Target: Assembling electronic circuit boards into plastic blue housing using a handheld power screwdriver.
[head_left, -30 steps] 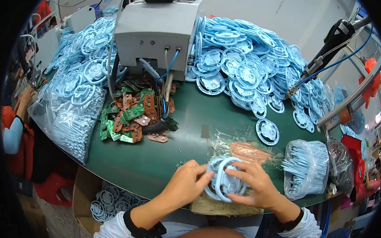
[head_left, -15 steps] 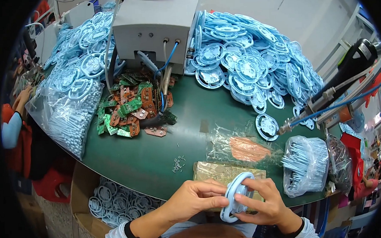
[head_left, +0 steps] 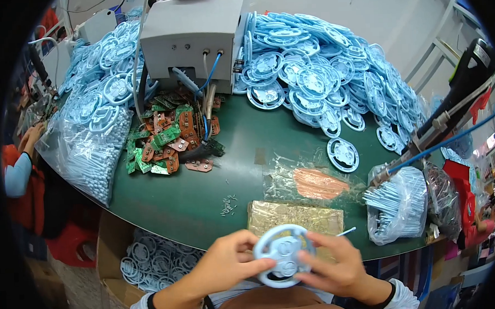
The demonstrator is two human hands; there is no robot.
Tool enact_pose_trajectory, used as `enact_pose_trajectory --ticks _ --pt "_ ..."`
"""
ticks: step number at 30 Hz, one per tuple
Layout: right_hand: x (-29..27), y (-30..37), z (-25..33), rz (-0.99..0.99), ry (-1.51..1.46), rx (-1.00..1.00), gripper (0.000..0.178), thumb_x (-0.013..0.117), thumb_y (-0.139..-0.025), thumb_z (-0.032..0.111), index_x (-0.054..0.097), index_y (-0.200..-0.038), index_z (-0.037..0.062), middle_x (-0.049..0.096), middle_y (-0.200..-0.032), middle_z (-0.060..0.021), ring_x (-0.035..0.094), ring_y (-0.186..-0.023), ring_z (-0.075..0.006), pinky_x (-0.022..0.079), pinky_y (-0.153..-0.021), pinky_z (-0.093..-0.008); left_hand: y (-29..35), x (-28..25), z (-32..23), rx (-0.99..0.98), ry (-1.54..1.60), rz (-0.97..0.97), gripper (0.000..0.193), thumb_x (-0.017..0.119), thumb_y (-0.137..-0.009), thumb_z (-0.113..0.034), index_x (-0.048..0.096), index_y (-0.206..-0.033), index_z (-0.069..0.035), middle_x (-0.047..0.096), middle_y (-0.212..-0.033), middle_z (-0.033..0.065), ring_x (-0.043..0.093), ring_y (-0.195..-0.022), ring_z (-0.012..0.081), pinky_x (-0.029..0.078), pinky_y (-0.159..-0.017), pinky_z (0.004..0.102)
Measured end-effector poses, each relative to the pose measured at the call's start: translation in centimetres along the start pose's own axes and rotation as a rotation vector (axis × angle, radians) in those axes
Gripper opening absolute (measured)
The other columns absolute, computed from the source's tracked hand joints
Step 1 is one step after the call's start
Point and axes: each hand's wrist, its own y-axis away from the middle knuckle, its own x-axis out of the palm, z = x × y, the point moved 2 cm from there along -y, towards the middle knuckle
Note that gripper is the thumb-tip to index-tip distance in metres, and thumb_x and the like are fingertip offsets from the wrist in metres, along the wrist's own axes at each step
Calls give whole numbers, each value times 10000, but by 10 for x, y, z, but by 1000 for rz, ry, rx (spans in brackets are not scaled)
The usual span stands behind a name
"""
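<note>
A round, light blue toy steering wheel (head_left: 285, 247) is held between my two hands in front of my body, its face turned up toward me. My left hand (head_left: 230, 264) pinches the left rim, thumb on the front. On the right side, my right hand (head_left: 336, 263) grips the wheel with its fingers over the edge and is slightly blurred. A thin light blue stick (head_left: 346, 231) shows just beyond the right hand; whether that hand holds it I cannot tell. Behind the wheel lies a flat block wrapped in yellowish tape (head_left: 294, 217), partly covered by it.
Piles of blue wheels (head_left: 316, 82) stand behind, around a grey machine (head_left: 192, 35). Circuit boards (head_left: 169, 138) and loose screws (head_left: 228, 205) lie left. A bag of blue sticks (head_left: 396, 206) sits right, beneath a black power screwdriver (head_left: 468, 76). A cardboard box (head_left: 109, 254) holds more wheels.
The wheel has turned from edge-on to face-up and shifted a little left between my hands. The thin stick has come into sight beside my right hand. The screwdriver appears slightly lower.
</note>
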Motion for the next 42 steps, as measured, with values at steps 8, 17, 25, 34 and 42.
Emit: enact_pose_trajectory --ticks 8,17,25,34,42 --pt "35 1 -14 101 -985 832 192 714 -901 152 684 -960 -29 646 -776 -38 568 -707 -47 468 -590 -228 21 2 16 124 84 1 603 747 -830 -11 449 -1350 52 602 -1198 113 605 -1073 154 519 -925 302" --pt "8 -29 -6 162 -963 568 405 733 -883 161 607 -1226 -11 690 -1031 -103 651 -818 -110 541 -681 -255 6 17 -7 569 109 -197 538 708 -832 58 463 -1312 57 591 -1165 104 588 -1099 170 509 -934 304" --pt "35 -14 -9 -44 -1000 551 292 747 -855 104 659 -1105 -19 712 -973 -96 681 -860 -161 555 -746 -308 3 31 -8 592 62 -265 524 731 -829 33 486 -1292 41 599 -1189 101 589 -1099 161 511 -916 292" --pt "-18 -32 -27 -168 -714 150 383 725 -850 90 643 -1213 -2 706 -1102 -151 701 -918 -240 537 -822 -309 -11 23 16 678 -179 -206 452 759 -814 -2 578 -1226 38 603 -1130 98 604 -983 157 502 -832 274" --pt "-14 -20 -26 -121 -105 -49 280 740 -814 135 689 -1058 8 695 -1103 -130 694 -950 -248 563 -776 -336 -43 2 -13 774 -761 -83 399 606 -854 55 603 -1251 16 577 -1317 190 582 -1195 323 470 -987 352"
